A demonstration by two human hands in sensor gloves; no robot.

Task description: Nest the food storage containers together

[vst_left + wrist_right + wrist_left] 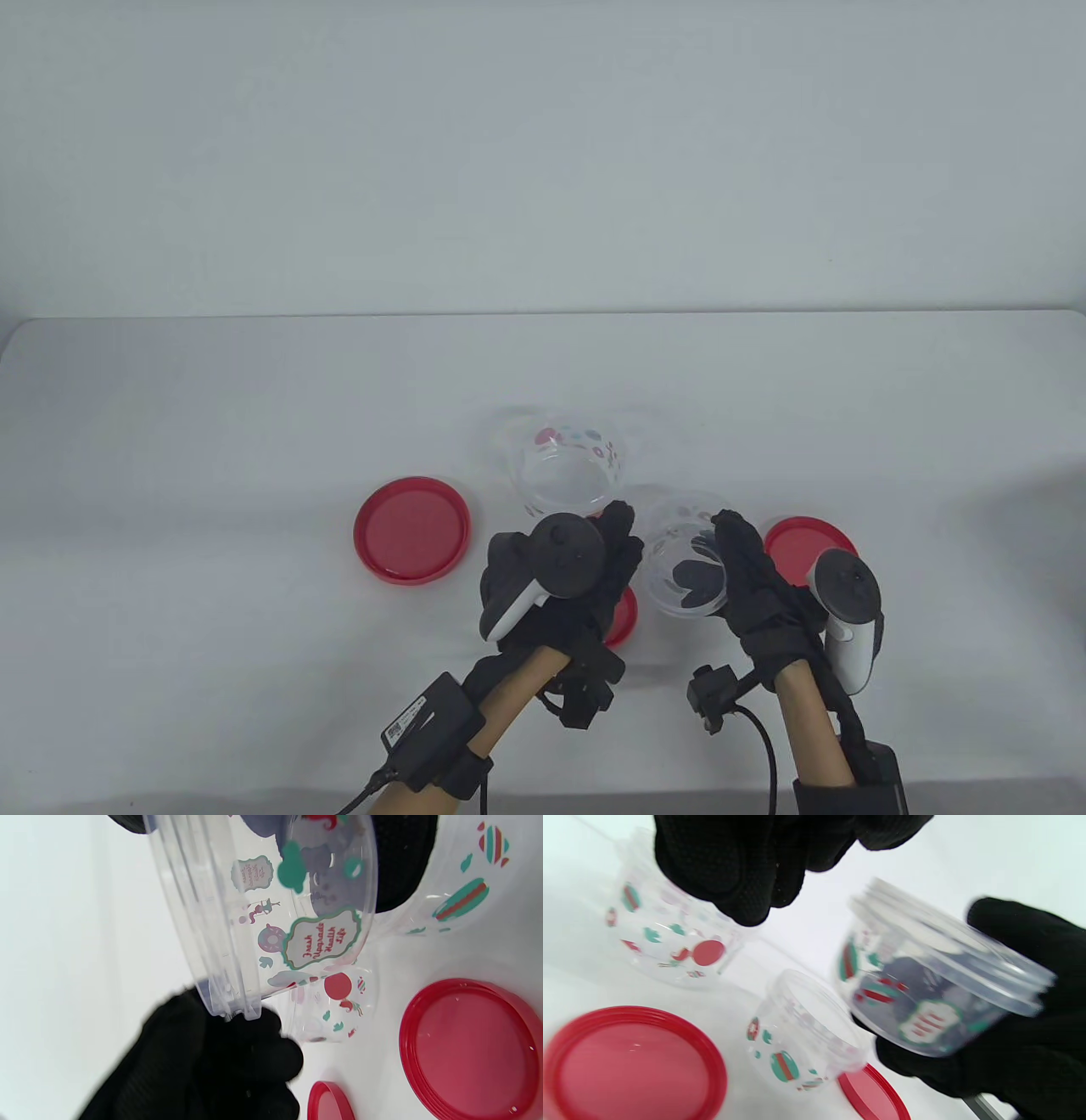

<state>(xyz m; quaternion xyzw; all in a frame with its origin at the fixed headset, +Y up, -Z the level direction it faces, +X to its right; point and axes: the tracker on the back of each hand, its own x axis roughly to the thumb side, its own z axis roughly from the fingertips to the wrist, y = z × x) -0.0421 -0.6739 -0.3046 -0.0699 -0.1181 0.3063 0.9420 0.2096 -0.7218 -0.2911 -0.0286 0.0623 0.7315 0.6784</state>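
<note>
Containers of clear plastic with printed patterns are spread across the near middle of the white table [170,407]. A medium container [687,564] is gripped by the right hand [759,586] and is held tilted above the table, with gloved fingers seen through its wall. A large container [567,471] stands open just beyond the hands. A small container [801,1031] stands on the table beneath the left hand [560,586], which hovers over it with fingers curled downward; whether anything is touched by that hand cannot be told. A large red lid [411,531] lies to the left. A second red lid [806,543] lies behind the right hand. A small red lid [624,615] is partly hidden under the left hand.
</note>
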